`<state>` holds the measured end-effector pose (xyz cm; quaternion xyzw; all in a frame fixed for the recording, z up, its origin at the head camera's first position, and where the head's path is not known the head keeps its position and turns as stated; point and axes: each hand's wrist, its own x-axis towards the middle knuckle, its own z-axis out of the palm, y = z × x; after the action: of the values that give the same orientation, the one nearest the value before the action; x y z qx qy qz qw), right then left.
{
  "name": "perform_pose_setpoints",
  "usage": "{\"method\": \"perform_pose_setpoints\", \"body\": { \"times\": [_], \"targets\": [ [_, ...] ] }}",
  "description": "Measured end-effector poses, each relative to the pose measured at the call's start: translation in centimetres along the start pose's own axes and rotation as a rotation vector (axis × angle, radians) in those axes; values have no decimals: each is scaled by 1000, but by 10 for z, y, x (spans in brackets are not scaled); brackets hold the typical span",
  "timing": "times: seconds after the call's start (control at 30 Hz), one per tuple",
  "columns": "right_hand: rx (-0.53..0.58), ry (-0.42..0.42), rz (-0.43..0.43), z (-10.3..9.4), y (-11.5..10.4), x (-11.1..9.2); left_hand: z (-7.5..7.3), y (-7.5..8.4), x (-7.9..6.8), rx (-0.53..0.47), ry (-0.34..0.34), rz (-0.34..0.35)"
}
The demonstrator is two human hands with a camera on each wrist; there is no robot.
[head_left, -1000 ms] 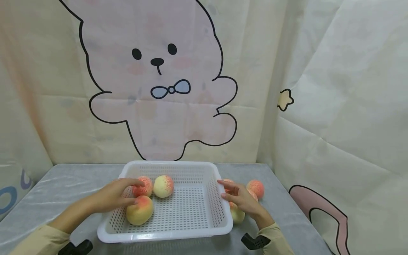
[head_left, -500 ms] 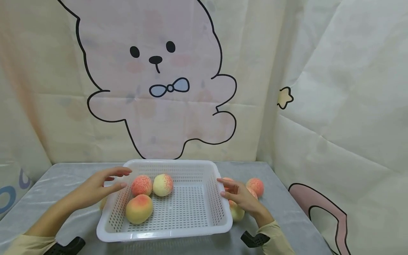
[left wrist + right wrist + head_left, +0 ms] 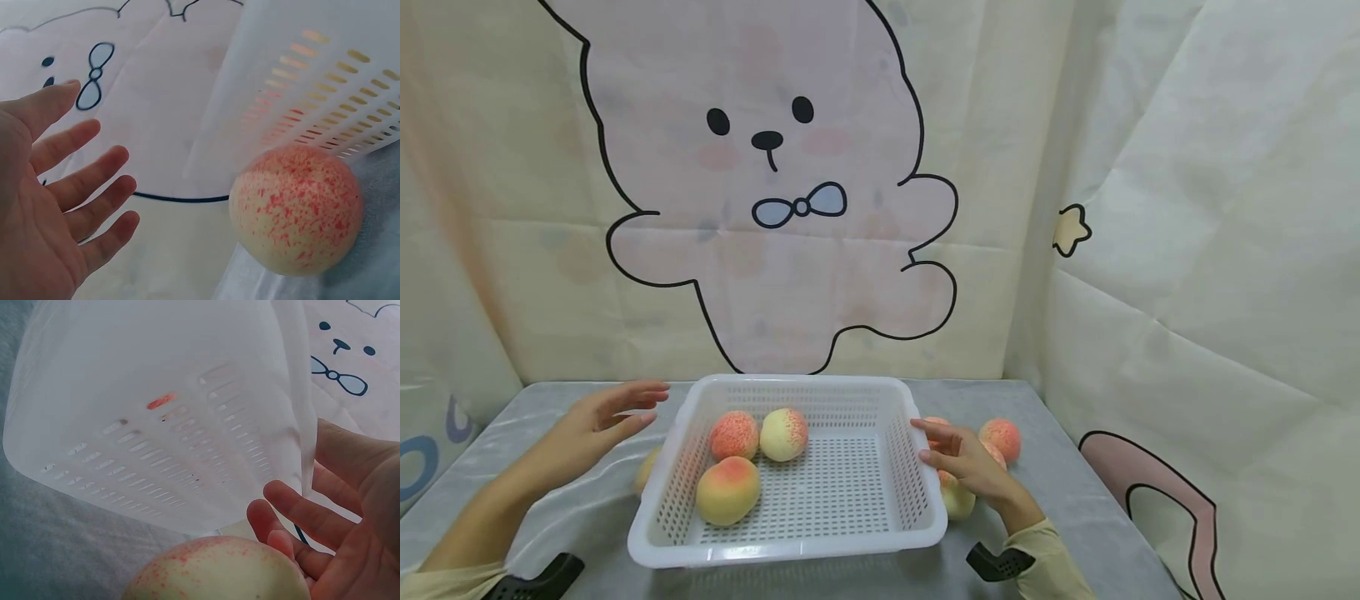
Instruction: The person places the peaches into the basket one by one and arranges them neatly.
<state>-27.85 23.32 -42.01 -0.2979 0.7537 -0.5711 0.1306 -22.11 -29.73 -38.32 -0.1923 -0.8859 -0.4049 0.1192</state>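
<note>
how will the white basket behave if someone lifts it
The white basket is probably light for its size: its walls are full of holes. It may dip left, where its three peaches sit; being round, they could roll.

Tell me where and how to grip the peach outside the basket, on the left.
I'd cup the peach round its widest part with the left hand, coming from above and its outer left: it is round, shows no stem or handle, and the basket wall crowds its other side.

Beige slvs — blk angular wrist units, L & R.
</note>
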Motion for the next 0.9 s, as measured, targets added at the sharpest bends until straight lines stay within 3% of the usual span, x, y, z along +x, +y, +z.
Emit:
{"method": "perform_pose_setpoints", "body": {
  "times": [0.27, 0.57, 0.9],
  "targets": [
    [13, -10, -7, 0, 3, 1, -3, -27, -16, -107, -14, -99],
    [-10, 1, 12, 0, 2, -1, 1, -41, -20, -92, -51, -192],
    [-3, 0, 21, -1, 1, 0, 8, -45, -20, -80, -147, -196]
  ]
}}
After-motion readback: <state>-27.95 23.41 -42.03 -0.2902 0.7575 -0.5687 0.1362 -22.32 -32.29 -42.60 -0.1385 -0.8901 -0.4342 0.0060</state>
